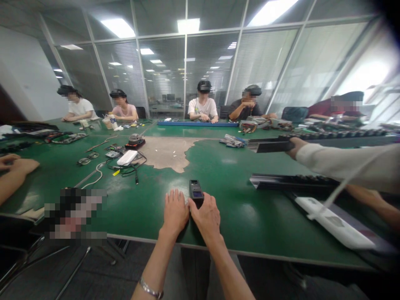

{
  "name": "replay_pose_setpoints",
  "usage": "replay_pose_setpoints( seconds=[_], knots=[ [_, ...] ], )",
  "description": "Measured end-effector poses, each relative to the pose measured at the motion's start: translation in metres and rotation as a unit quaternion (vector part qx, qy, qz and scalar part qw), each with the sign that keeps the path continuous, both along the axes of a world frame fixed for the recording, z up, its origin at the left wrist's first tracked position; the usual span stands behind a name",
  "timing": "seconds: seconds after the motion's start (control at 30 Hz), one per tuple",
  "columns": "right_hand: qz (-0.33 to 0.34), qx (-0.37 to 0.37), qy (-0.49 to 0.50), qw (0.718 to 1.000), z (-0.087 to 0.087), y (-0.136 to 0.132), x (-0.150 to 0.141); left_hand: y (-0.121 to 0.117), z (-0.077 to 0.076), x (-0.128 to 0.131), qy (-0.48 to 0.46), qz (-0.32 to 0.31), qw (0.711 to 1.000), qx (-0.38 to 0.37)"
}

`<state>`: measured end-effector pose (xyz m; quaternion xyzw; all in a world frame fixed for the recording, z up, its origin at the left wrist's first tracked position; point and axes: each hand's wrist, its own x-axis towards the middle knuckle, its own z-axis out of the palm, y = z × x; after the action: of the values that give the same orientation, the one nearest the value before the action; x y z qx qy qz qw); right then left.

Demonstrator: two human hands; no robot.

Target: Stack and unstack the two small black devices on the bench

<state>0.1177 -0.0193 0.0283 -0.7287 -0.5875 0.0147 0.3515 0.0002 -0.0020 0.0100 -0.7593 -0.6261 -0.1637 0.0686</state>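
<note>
Bracelet circled the left wrist, nearest of all, above the edge of a green table. Beyond it the left hand lay palm down on the tabletop, its fingers extended side by side and gripping nothing. Just beside it, the right hand had thumb and fingers closed around the near end of a black handheld device, which was on the table in front of the person, its far end pointing away. Off to the right lay a long white object, with a dark rail past it; farther on, a co-worker's hand gripped another rail. To the left, a white box sat among dark cables, near a torn-edged brown patch. At the far side, a blue bar lay before seated people, with glass panels behind them.
</note>
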Motion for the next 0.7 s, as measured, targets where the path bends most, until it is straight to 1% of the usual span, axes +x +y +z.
replay_pose_setpoints(
  seconds=[0.3, 0.5, 0.7],
  knots=[
    [0.015, 0.008, 0.004, 1.000, -0.0020, -0.0027, -0.0023, 0.0004, -0.0011, -0.0003, -0.005, -0.003, 1.000, -0.003],
    [-0.004, 0.002, -0.004, 1.000, -0.0045, -0.0009, -0.0011, 0.0022, -0.0026, -0.0011, -0.007, -0.002, 1.000, -0.015],
    [-0.005, -0.018, -0.021, 1.000, -0.0016, -0.0008, -0.0028, 0.0018, -0.0006, -0.0007, -0.006, 0.000, 1.000, -0.018]
  ],
)
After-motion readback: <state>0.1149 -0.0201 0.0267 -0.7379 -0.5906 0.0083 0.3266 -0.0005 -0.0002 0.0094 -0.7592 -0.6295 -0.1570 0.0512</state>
